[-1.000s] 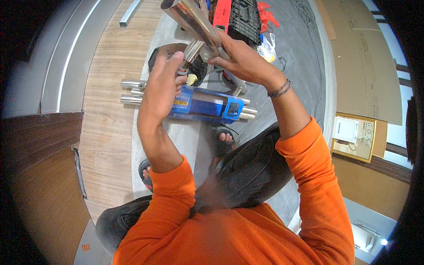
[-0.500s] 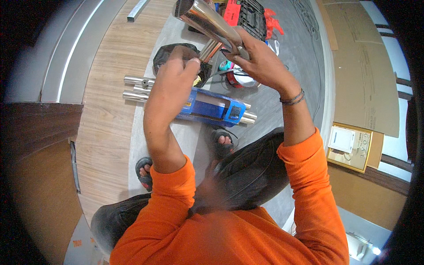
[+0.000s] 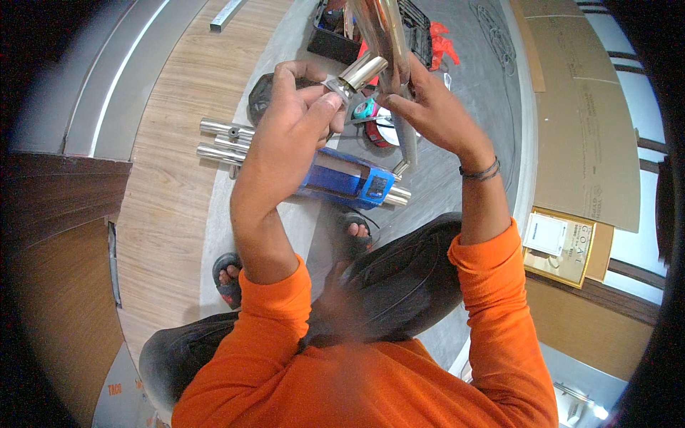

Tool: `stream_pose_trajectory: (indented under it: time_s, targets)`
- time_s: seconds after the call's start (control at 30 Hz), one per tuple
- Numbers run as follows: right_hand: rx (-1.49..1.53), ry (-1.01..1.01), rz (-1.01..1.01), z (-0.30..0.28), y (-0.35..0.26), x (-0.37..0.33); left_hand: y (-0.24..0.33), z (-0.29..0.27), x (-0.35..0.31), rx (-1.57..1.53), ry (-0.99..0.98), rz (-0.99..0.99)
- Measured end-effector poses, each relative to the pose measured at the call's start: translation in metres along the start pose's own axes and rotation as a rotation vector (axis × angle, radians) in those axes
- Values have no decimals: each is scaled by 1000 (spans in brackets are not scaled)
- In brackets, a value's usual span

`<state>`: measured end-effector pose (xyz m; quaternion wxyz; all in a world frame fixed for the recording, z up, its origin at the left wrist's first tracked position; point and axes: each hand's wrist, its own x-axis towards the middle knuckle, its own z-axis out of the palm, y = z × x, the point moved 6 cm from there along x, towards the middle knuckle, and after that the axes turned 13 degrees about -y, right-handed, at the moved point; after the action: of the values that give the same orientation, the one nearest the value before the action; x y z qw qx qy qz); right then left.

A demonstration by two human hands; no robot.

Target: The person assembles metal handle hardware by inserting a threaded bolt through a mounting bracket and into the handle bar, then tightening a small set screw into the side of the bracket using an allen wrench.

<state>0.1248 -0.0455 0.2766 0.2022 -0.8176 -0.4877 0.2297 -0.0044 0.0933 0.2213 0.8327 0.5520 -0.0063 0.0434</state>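
A wide polished metal tube is gripped near its lower part by my right hand, fingers wrapped around it. From its side juts a short, thinner metal stub. At the free end of that stub, my left hand pinches a small shiny metal fitting between thumb and fingers; the fitting meets or touches the stub's end. Below the hands, a blue box with a window lies among several thin chrome tubes, whose ends stick out on both sides.
Behind my left hand lies a black bag or dish. Beyond the hands are a teal tape measure, a black toolbox and a red plastic bag. A square metal bar rests on wood-look flooring. Cardboard covers the right side.
The wide tube has swung more upright and its stub has turned up toward the left. My left hand has moved right and up, and the small metal fitting now shows in its fingers.
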Motion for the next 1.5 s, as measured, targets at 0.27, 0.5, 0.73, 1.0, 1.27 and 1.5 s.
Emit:
stream_pose_trajectory:
  time_s: [0.27, 0.5, 0.73, 1.0, 1.27, 1.5]
  targets:
    - [-55, 40, -18, -5, -5, -4, 2, -6, 2, 1, 43, -11]
    - [-23, 95, 35, -10, -14, -8, 3, -5, 4, -14, 168, 83]
    - [-3, 65, 168, -6, -9, -9, 3, -5, 7, -16, 296, 191]
    - [-22, 92, 142, -3, -16, -5, 4, -9, 3, 193, 464, 323]
    - [17, 87, 91, -3, -15, -6, 14, -13, 0, 292, 395, 165]
    - [28, 73, 39, -3, -19, -7, 33, -11, -4, 503, 293, 291]
